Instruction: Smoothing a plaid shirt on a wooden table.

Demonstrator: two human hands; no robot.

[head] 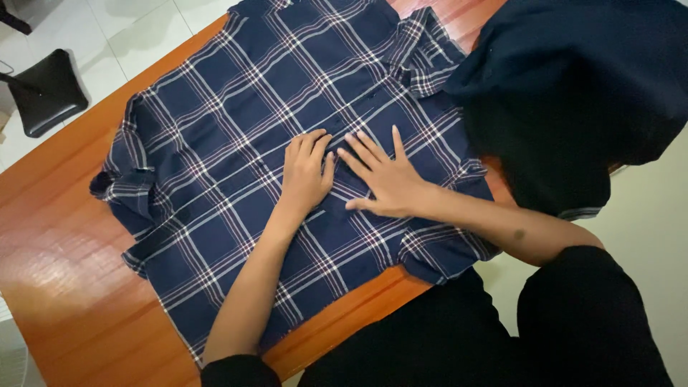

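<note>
A navy plaid shirt point(236, 136) with white and red lines lies spread flat on a reddish wooden table point(64, 272), collar toward the far right. My left hand point(307, 172) presses palm down on the middle of the shirt, fingers together. Right beside it my right hand point(380, 179) lies flat on the cloth with fingers spread, near the button line. Neither hand grips anything. The short sleeve point(125, 183) on the left is folded in at the table's side.
A dark navy garment point(573, 93) is heaped at the right end of the table, partly over the shirt's edge. A black chair seat point(46, 89) stands on the white tiled floor at the upper left. My dark-clothed legs are at the bottom right.
</note>
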